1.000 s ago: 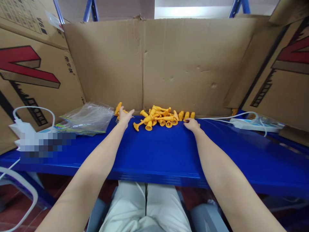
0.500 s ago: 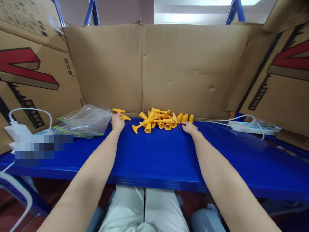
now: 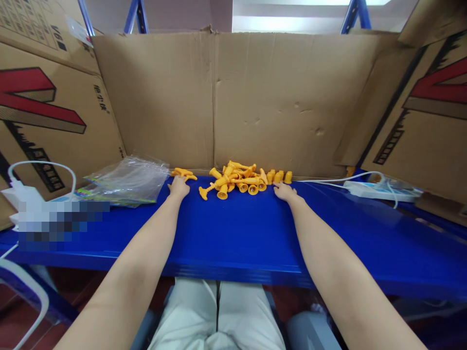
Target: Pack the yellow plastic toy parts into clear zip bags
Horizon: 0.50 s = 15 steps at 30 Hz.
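Observation:
My left hand (image 3: 178, 187) is at the back left of the blue table, its fingers closed around the lower part of a yellow T-handled plastic piece (image 3: 188, 176). Another yellow T-shaped handle (image 3: 179, 171) lies right behind it, close against the first. At the right, my right hand (image 3: 285, 191) rests palm down with fingers stretched out, touching or just in front of a short row of yellow plastic cups (image 3: 288, 177). Between the hands lies a heap of yellow T-handled pieces with ribbed shafts and bell-shaped cups (image 3: 233, 180). Some fingertips are hidden.
Clear plastic bags (image 3: 126, 180) lie left of my left hand. White power strips with cables stand at the far left and right (image 3: 383, 190). A cardboard wall (image 3: 273, 107) closes off the back of the blue table (image 3: 233, 233), with cardboard boxes on both sides.
The T-handle at my left hand has come down and closer to the other one. The right hand has barely moved. The view has shifted slightly.

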Motion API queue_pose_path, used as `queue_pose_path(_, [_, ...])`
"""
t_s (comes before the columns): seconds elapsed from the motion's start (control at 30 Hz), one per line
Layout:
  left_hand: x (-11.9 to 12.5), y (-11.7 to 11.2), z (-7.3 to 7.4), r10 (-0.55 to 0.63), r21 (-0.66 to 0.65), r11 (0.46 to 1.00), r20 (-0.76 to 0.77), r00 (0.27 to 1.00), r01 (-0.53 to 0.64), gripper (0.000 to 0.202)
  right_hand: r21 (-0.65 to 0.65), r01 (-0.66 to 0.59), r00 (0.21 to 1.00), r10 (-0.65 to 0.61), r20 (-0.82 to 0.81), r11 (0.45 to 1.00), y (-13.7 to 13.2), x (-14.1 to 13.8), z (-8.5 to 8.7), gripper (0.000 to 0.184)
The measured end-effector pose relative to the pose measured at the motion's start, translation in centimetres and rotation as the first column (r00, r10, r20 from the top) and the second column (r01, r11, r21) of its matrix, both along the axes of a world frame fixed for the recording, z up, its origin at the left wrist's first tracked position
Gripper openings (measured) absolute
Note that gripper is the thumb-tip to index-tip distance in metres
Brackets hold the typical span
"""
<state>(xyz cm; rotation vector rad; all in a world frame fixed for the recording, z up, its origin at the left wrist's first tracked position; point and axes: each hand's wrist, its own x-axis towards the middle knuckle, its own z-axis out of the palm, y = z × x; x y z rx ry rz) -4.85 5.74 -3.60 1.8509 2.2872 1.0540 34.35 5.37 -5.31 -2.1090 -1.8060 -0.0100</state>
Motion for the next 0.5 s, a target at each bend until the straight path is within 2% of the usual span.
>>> queue_pose_path(0.1, [0.0, 0.1, -0.3, -0.007, -0.026, 1.000, 0.002, 1.000, 0.007, 0.048, -0.045, 0.091, 0.995, -0.093, -0.046, 0.995, -0.7, -0.9, 1.2, 0.044])
queue_pose_path(0.2, [0.1, 0.0, -0.3, -0.013, -0.032, 0.999, 0.007, 1.000, 0.013, 0.048, 0.102, 0.109, 0.994, -0.107, -0.020, 0.989, -1.1, -2.4, 2.8, 0.036])
queue_pose_path(0.27, [0.1, -0.1, -0.3, -0.015, -0.029, 0.999, 0.010, 1.000, 0.015, 0.048, 0.232, 0.020, 1.000, -0.024, 0.014, 0.973, -1.2, -3.7, 3.7, 0.035])
queue_pose_path(0.33, [0.2, -0.3, -0.3, -0.020, -0.021, 1.000, 0.008, 1.000, 0.020, 0.048, 0.324, -0.127, 0.992, 0.117, 0.052, 0.937, -1.2, -5.3, 4.3, 0.035])
queue_pose_path(0.43, [0.5, -0.6, 0.0, -0.035, 0.009, 0.999, -0.015, 0.999, 0.035, 0.046, 0.303, -0.318, 0.948, 0.304, 0.094, 0.898, -1.3, -7.4, 4.6, 0.041])
queue_pose_path(0.5, [0.9, -0.9, 0.5, -0.052, 0.048, 0.997, -0.053, 0.997, 0.054, 0.043, 0.221, -0.368, 0.930, 0.354, 0.101, 0.903, -1.4, -8.5, 4.4, 0.050])
